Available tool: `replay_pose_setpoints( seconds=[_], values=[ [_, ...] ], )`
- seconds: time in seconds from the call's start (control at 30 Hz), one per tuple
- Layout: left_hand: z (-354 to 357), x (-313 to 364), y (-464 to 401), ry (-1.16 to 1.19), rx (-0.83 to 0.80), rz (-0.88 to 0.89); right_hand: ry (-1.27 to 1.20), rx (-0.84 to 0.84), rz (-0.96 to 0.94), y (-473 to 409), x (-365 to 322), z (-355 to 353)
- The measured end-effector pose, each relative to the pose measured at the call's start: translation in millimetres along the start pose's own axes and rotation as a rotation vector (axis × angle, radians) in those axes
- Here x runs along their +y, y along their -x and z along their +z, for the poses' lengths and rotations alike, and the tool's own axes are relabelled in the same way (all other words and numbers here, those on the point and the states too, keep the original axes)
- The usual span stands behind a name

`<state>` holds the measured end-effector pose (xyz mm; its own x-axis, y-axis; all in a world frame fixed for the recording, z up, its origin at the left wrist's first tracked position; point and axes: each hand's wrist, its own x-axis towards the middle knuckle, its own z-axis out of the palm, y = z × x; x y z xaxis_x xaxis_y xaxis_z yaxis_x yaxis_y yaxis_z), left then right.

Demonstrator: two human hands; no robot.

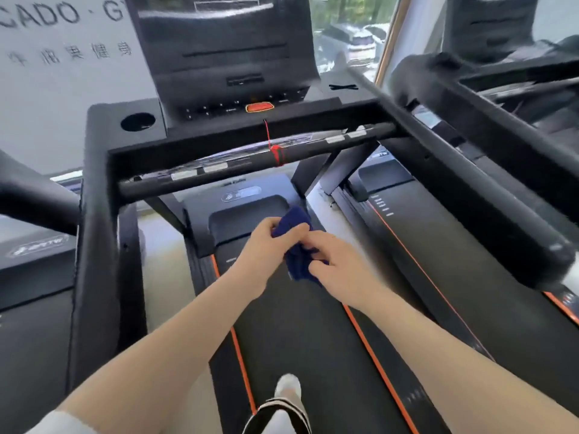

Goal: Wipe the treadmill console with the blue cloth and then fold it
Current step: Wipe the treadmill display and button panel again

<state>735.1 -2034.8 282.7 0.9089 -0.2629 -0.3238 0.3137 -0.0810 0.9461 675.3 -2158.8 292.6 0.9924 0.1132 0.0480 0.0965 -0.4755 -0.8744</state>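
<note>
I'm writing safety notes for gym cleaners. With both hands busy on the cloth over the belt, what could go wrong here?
Both hands, left hand and right hand, grip the blue cloth, so neither holds the handlebar; a slip might go uncaught. The bunched cloth could drop onto the belt. The red safety cord may snag.

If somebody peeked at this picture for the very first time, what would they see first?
Probably the two bare hands in the middle, the left hand and right hand, both holding a bunched-up blue cloth above the treadmill belt. Next, the bright orange button on the black console higher up, with a red cord hanging from it and wound round the crossbar.
</note>
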Motion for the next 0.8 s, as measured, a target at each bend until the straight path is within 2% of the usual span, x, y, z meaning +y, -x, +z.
replay_pose_setpoints(
  seconds=[0.07,0.17,0.2,0.3,0.37,0.43,0.57,0.63,0.73,0.8],
  values=[
    [-7.7,8.9,-29.7,-0.040,0.049,0.077,-0.050,0.033,-0.032,-33.4,13.9,-15.4],
    [-17.1,28.6,-83.4,0.072,0.069,0.143,0.064,0.204,-0.080,-98.4,45.0,-41.2],
    [-19.7,37.3,-101.7,0.138,0.047,0.153,0.052,0.173,-0.033,-121.0,50.5,-50.6],
    [-30.9,68.9,-149.3,0.234,-0.023,0.169,-0.219,-0.074,0.157,-188.2,56.0,-72.7],
    [-42.7,89.2,-180.3,0.232,-0.018,0.160,-0.223,-0.146,0.101,-231.0,53.6,-82.3],
    [-55.1,105.3,-210.3,0.250,0.027,0.156,-0.204,-0.135,0.000,-270.4,46.7,-87.7],
    [-75.8,124.6,-256.1,0.406,0.221,0.146,-0.399,-0.178,-0.044,-334.1,45.3,-88.8],
    [-84.6,130.8,-278.9,0.361,0.290,0.167,-0.445,-0.266,-0.077,-371.9,48.0,-87.4],
    [-94.3,145.3,-312.9,0.172,0.336,0.234,-0.503,-0.401,-0.194,-428.5,43.0,-82.2],
    [-100.7,155.4,-332.1,0.050,0.443,0.242,-0.584,-0.474,-0.199,-459.2,33.4,-78.2]
  ],
)
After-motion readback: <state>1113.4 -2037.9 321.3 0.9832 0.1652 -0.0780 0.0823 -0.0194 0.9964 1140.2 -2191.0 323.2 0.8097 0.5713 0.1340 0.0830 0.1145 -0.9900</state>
